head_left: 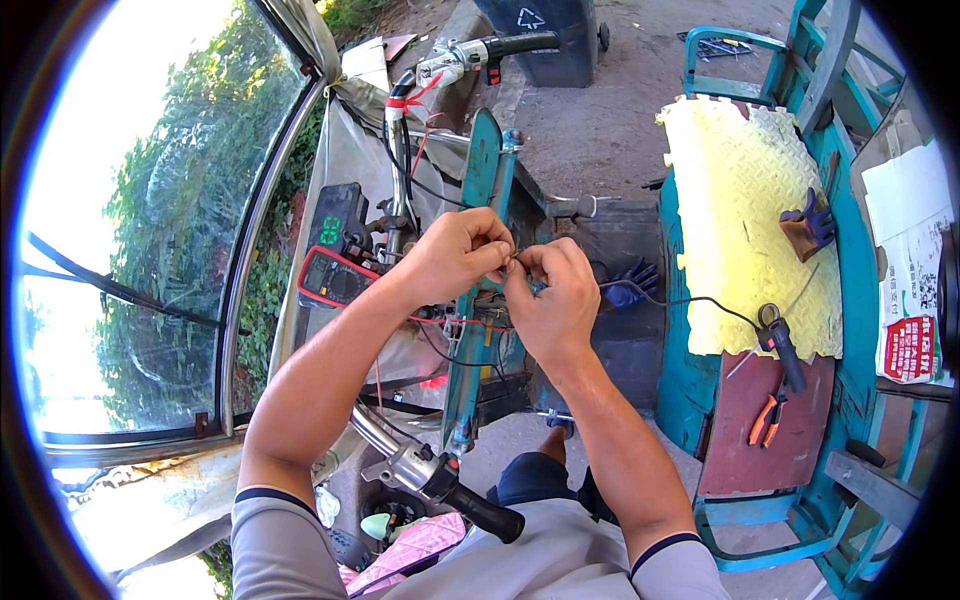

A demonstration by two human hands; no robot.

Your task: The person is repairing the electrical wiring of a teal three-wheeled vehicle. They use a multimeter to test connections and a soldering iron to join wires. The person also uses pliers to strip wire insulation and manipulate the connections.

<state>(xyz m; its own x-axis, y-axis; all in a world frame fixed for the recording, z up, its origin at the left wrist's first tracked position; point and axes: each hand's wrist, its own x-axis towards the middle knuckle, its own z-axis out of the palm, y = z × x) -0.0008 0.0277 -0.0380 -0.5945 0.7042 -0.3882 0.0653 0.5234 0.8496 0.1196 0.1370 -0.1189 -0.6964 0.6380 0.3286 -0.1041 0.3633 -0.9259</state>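
Observation:
My left hand (458, 255) and my right hand (553, 300) meet over the teal metal frame (470, 350) of a handlebar vehicle. Fingertips of both are pinched together on a thin wire (514, 254), mostly hidden by the fingers. Below them, red and black wires (468, 322) run loosely across the frame. A red-and-black multimeter (337, 279) rests by the handlebar, left of my left hand. Behind it sits a dark display unit (340, 214) with lit green digits. Behind my right hand, a black cable (690, 300) stretches right to a black-handled tool (782, 348).
A yellow foam mat (735, 200) covers the teal bench at right, with a work glove (808, 227) on it. Orange-handled pliers (767, 420) lie on a reddish board (800, 455). Another dark glove (630, 285) is beyond my right hand. Handlebar grips (485, 512) stick out near and far.

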